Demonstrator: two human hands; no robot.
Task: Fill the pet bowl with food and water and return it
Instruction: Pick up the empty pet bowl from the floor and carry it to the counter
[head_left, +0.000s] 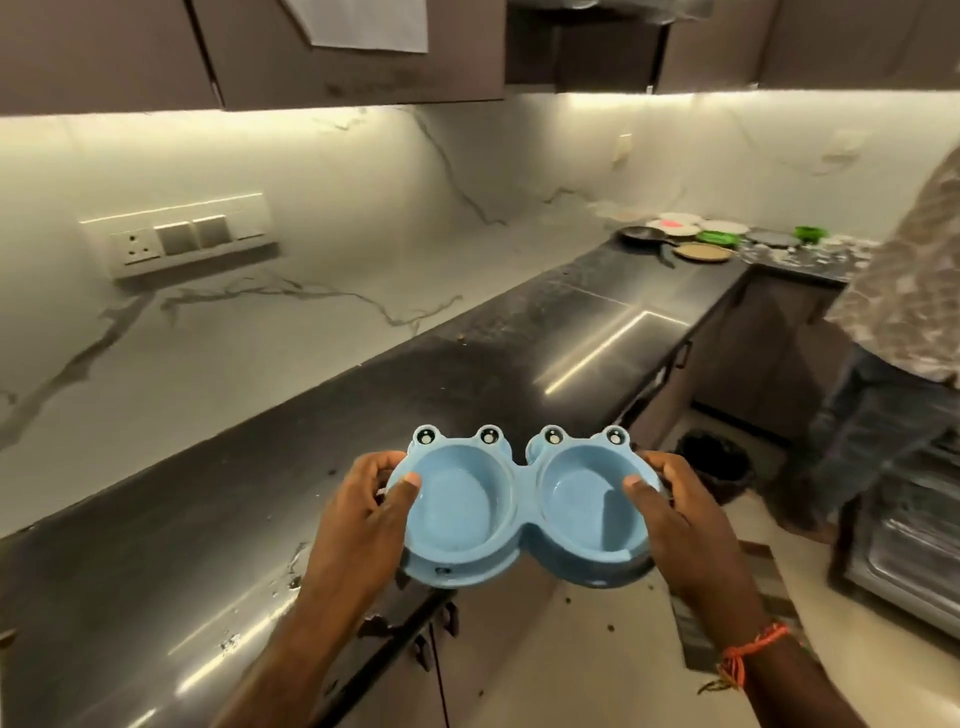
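Observation:
A light blue double pet bowl (519, 509) with frog eyes along its far rim is held level in the air, just past the front edge of the dark countertop (260, 519). Both of its round wells look empty and dry. My left hand (358, 519) grips the bowl's left end, thumb over the rim. My right hand (675, 525) grips the right end the same way; an orange thread bracelet is on that wrist.
The countertop runs away to the right corner, where a pan (644, 235), plates (680, 223) and green dishes (719, 238) lie. Another person (893, 332) stands at the right. A dark bin (714, 462) sits on the floor. A socket panel (176, 241) is on the marble wall.

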